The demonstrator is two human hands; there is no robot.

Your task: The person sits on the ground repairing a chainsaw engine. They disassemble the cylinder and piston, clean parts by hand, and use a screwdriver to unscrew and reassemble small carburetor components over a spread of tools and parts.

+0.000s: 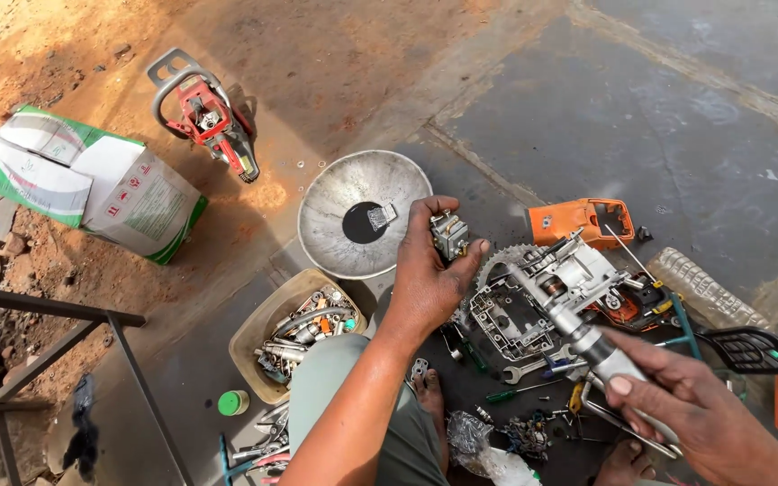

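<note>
We see the left hand lifted up over the ground, with its back turned to us. Its fingers are curled and its thumb is pressed in — they pinch a small grey metal engine part, boxy and about as wide as the fingertips. The part sits at the top of the hand, just below the rim of a big round metal bowl. The left arm comes up from the bottom of the picture, over a bent knee in grey-green cloth.

The right hand is low on the right side. Its fingers are wrapped tight around the handle of a silver tool, with the thumb laid along the top. The tool points up and to the left, and its tip touches the grey engine body lying on the ground between the two hands.

Near the engine we see an orange cover, a wrench and a green screwdriver. A tan tub full of bolts and small parts sits just left of the knee. A red chainsaw body and a white and green cardboard box lie well apart — up on the left, on the sandy ground.
</note>
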